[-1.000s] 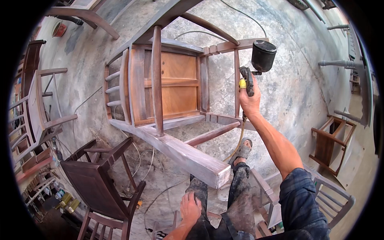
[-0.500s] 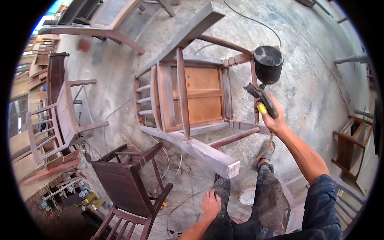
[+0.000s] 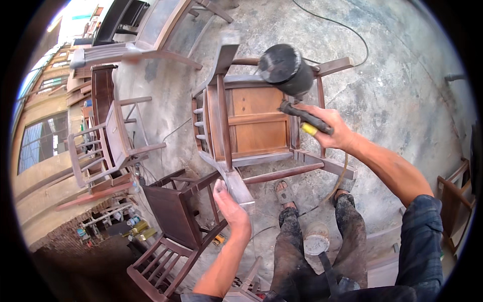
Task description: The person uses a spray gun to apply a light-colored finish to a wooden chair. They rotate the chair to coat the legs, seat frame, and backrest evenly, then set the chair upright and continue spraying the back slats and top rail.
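In my right hand [image 3: 330, 127] is a spray gun [image 3: 308, 119], its fingers wrapped round the handle. The gun's black cup [image 3: 287, 70] is above the far right part of an overturned wooden chair [image 3: 257, 118]. That chair shows me the orange-brown underside of its seat, with grey-brown legs and rails around it. My left hand [image 3: 231, 207] is raised beside the chair's near leg [image 3: 237, 189], fingers stretched out along it. Whether it touches the leg I cannot tell. A hose [image 3: 338, 183] hangs below the gun.
A dark brown chair [image 3: 173, 216] stands close at my lower left. Further left is another slatted chair [image 3: 113, 141], and more furniture [image 3: 161, 25] is at the far left. A whitish bucket [image 3: 316, 240] sits between my legs. A dark hose [image 3: 352, 34] curves across the concrete floor [image 3: 392, 95].
My left hand has risen from beside my leg to the near chair leg. The spray gun has moved left over the chair, its cup now tilted. My view has shifted, and the chair appears turned or lowered.
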